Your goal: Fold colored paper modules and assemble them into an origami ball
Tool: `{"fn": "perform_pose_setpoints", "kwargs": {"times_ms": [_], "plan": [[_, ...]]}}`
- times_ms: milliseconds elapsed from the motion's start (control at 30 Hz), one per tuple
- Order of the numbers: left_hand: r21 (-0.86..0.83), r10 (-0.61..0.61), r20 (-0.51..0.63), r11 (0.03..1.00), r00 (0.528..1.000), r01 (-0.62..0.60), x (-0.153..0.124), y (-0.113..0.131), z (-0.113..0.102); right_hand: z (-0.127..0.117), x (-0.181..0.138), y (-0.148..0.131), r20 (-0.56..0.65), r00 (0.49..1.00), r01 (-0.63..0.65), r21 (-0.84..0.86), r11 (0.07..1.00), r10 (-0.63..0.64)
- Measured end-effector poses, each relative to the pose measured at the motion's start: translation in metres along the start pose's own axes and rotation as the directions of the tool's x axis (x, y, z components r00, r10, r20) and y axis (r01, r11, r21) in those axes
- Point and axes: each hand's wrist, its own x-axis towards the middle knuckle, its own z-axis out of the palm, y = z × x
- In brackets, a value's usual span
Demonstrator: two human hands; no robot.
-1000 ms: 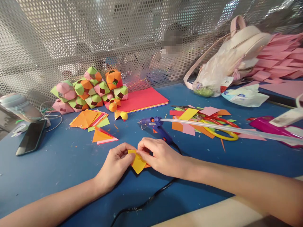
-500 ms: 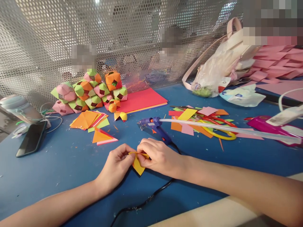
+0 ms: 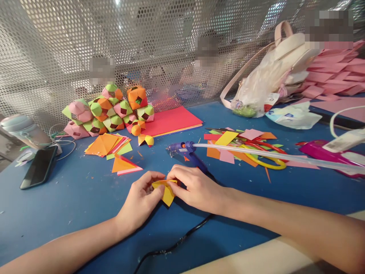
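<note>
Between my two hands is a small folded piece of yellow paper (image 3: 168, 196), with an orange edge along its top. My left hand (image 3: 145, 194) pinches its left side, thumb in front. My right hand (image 3: 192, 186) grips the right side between thumb and fingers; some fingertips are hidden behind the paper. Just beyond my hands lies a blue glue gun (image 3: 189, 154) with a long clear glue stick in it. To the left are a folded orange and pink paper triangle (image 3: 125, 164) and a stack of coloured paper squares (image 3: 104, 144).
Several folded paper balls (image 3: 114, 110) are piled against the mesh screen, beside red paper sheets (image 3: 176, 120). Scissors with yellow handles (image 3: 269, 164) lie among paper scraps. A phone (image 3: 38, 167) and bottle (image 3: 24, 129) stand left; a bag (image 3: 273, 72) sits back right. A black cord (image 3: 182, 238) crosses in front.
The yellow paper has turned slightly and risen a little, showing more of its upper face. My fingers have shifted along its top edge. Both hands keep hold of it.
</note>
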Motion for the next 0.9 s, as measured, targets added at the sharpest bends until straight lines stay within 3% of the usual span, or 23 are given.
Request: {"fn": "perform_pose_setpoints", "kwargs": {"times_ms": [167,333,433,767,900], "plan": [[0.156,0.088,0.022,0.984,0.996,-0.091,-0.0007,0.0010,-0.0001,-0.0028,-0.0005,-0.0002,0.009,1.000,0.023,0.017,1.000,-0.023],[0.060,0.062,-0.087,0.997,0.994,-0.057,0.0027,-0.0013,-0.0030,-0.0081,0.0007,-0.0029,0.049,0.992,-0.122,0.065,0.990,0.119],[0.003,0.038,-0.116,0.999,0.993,-0.038,0.0044,-0.0036,-0.0022,-0.0051,0.0004,-0.0010,0.048,0.990,-0.130,0.014,0.991,0.129],[-0.079,-0.030,0.082,0.996,0.996,0.037,0.0026,-0.0026,0.0046,0.0008,-0.0008,0.0022,0.018,0.998,0.062,-0.082,0.995,-0.061],[-0.149,-0.054,0.071,0.987,0.996,0.064,0.0022,-0.0018,0.0027,-0.0004,-0.0005,0.0001,0.001,0.999,0.047,-0.032,0.998,-0.047]]}}
